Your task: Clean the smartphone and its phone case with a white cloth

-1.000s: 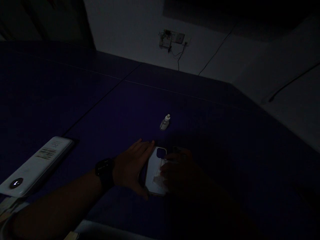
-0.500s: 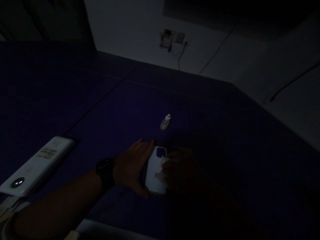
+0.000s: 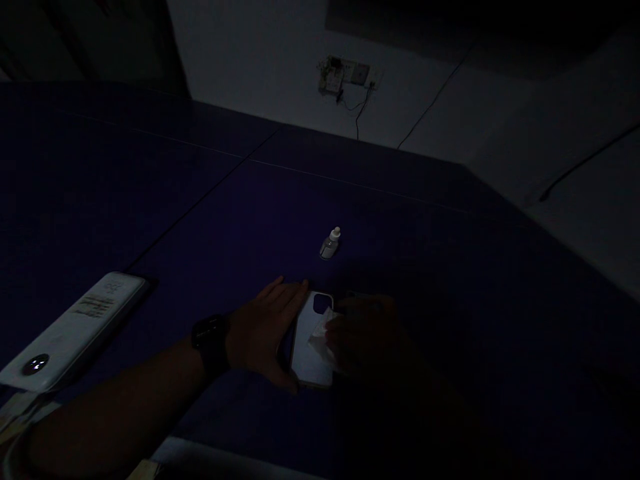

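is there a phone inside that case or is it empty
It looks empty: through the camera cutout in the phone case shows the same dark purple-blue as the surface around it.

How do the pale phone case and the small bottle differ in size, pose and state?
The phone case lies flat, while the small bottle appears to stand upright. The phone case looks larger than the small bottle. The left hand touches the phone case's edge and the right hand holds a white tissue against it; neither touches the small bottle. Both rest on the same dark blue surface.
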A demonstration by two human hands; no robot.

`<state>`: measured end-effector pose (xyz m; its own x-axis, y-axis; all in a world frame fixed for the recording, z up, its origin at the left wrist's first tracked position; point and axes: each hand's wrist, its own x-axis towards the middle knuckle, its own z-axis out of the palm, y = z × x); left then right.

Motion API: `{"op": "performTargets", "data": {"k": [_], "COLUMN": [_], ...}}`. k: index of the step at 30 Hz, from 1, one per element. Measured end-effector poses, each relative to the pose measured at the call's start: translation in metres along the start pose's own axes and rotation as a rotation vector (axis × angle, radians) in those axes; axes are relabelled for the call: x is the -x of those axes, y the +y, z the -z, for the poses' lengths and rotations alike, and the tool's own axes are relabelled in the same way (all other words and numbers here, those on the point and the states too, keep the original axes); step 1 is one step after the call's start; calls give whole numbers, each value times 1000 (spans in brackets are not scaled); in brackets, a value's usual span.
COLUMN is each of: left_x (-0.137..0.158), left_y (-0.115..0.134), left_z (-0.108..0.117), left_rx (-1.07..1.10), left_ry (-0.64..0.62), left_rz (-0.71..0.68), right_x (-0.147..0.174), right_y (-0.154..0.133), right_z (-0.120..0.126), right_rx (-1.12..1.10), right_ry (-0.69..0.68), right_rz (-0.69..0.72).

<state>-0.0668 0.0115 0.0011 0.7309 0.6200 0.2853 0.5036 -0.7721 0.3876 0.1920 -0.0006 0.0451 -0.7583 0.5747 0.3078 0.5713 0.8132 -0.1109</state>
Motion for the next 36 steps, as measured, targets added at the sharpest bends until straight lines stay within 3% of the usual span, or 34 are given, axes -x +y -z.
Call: {"op": "performTargets", "data": {"k": [4,8,11,13,17,22,27,32,36], "left_x": [0,0,-1,-2,-1,0,1,0,-1], "left_y": [1,2,2,2,2,0,0,1,0], "left_z": [0,2,3,4,3,0,1,2,3], "left_rx": [-5,-4,2,-3,-8,-5,-14,-12,1], "left_ry": [-22,-26,-28,-38,-29,-11,-7,-23,-31], "left_rz": [16,26,23,23,28,19,17,14,19], "right_x": [-1,-1,0,0,-1,-2,-2,-3,-3], "right_y": [-2,-3,-3,-5,-8,-9,-11,-10,-4], "right_z": [-3,-4,-5,-6,-8,-8,-12,-13,-6], "right_rx": [-54,-63,-71,-71,-54,-76,-52,-56,0], "right_ry": [-32,-7,3,-32,-73,-182,-85,-149,-10], "right_rz": [92,25,74,107,29,121,70,115,0]}}
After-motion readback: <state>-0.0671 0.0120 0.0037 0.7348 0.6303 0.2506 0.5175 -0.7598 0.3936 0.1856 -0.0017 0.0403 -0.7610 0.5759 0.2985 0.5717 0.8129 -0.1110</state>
